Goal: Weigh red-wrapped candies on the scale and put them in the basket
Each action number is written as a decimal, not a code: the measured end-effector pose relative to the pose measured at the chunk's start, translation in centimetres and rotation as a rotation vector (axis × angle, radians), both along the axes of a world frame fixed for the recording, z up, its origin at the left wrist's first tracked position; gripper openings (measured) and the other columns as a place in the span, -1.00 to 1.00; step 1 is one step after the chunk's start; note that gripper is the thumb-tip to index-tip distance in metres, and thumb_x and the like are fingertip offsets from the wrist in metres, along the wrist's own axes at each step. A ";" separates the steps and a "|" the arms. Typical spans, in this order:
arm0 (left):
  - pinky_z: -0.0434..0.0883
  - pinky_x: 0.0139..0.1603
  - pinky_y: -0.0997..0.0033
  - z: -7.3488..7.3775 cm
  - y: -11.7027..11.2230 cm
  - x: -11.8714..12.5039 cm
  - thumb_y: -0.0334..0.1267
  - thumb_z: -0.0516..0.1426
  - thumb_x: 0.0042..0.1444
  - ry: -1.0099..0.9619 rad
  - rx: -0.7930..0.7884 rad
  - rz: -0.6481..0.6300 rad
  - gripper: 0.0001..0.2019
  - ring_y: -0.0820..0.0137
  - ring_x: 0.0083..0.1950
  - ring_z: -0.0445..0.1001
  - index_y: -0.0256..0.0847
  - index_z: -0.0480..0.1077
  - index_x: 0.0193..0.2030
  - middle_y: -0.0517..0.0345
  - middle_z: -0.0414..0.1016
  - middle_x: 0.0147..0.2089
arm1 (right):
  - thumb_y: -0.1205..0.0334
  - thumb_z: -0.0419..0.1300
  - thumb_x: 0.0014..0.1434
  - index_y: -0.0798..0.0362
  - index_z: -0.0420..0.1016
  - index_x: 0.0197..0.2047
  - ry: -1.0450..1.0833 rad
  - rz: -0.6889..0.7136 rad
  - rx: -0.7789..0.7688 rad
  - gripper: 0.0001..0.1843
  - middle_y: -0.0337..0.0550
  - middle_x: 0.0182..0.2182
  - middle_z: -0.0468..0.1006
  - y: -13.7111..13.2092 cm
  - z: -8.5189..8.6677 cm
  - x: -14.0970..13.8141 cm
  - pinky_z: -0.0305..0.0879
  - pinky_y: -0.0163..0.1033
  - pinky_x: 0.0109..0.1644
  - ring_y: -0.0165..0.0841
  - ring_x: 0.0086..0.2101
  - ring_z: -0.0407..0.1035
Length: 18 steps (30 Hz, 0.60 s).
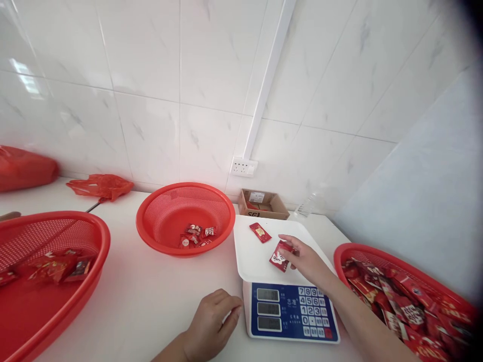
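Nearby, left hand: at the table's near side, just left of the scale, fingers loosely curled, thumb and forefinger tips close together; whether the folded fingers hide anything, I cannot tell.
Scale panel: blue, with three small displays on the left and number keys on the right; the right forearm passes over its right edge.
Right-hand basket: red, heaped with red packets, beside that forearm.
Left-hand basket: red, some packets inside, well apart from the left hand.
Right hand: over the white weighing plate, thumb across a red packet, forefinger stretched past it; gripped or merely touched, I cannot tell.
Red packet: under the right thumb, above the panel, beyond the left hand and to its right.
Second packet: lying on the plate, left of the right hand's fingertips and apart from them.
Middle basket: red, a few packets gathered inside.
Behind: cardboard box, clear bottle, crumpled red bag.
Wall: pale tiles, with a socket.
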State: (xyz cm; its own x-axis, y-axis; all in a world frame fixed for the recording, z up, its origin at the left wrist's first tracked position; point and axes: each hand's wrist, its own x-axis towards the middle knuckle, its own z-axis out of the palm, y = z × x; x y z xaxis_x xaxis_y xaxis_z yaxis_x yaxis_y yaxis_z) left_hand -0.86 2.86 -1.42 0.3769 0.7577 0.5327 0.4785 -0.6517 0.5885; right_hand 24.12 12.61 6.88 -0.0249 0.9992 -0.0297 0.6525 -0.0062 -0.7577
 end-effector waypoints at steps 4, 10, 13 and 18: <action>0.35 -0.37 0.47 0.1 0.0 0.0 -0.40 -0.03 0.19 0.001 0.005 0.001 -0.84 0.40 -0.39 0.41 -0.16 0.35 -0.19 0.13 0.46 -0.40 | 0.12 0.07 0.07 0.03 0.26 0.14 -0.328 0.005 0.138 -0.46 -0.01 0.17 0.19 0.7 -0.9 -0.2 0.19 -0.10 0.11 -0.19 0.07 0.21; 0.36 -0.37 0.46 0.0 -0.1 0.0 -0.38 -0.03 0.21 0.005 -0.003 -0.010 -0.84 0.41 -0.39 0.42 -0.16 0.35 -0.20 0.14 0.46 -0.41 | 0.01 -0.04 0.18 -0.07 0.10 0.26 -0.549 0.214 0.085 -0.42 -0.20 0.31 -0.12 1.4 -1.5 -2.4 -0.18 -0.02 0.28 -0.19 0.27 -0.32; 0.37 -0.35 0.45 -0.2 0.0 -0.1 -0.37 -0.04 0.22 -0.005 -0.010 -0.019 -0.84 0.41 -0.37 0.44 -0.15 0.36 -0.19 0.13 0.48 -0.39 | -0.06 -0.08 0.19 -0.13 0.04 0.28 -0.604 0.270 0.086 -0.39 -0.28 0.31 -0.15 2.0 -1.7 -3.6 -0.25 0.08 0.27 -0.13 0.27 -0.43; 0.39 -0.36 0.46 -0.4 0.2 -0.2 -0.34 -0.04 0.23 -0.024 0.003 -0.022 -0.83 0.41 -0.37 0.45 -0.16 0.36 -0.17 0.13 0.47 -0.40 | -0.07 -0.06 0.19 -0.11 0.27 0.16 -0.535 0.289 0.077 -0.49 -0.27 0.27 0.02 2.7 -1.7 -3.5 -0.21 0.20 0.23 -0.05 0.26 -0.33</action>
State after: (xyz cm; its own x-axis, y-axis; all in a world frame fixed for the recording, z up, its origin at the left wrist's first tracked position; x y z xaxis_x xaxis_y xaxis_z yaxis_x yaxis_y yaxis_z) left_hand -1.07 3.09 -1.78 0.3805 0.7477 0.5442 0.4497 -0.6638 0.5976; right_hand 20.60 15.31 5.19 -0.2971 0.9540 -0.0410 0.9098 0.2698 -0.3154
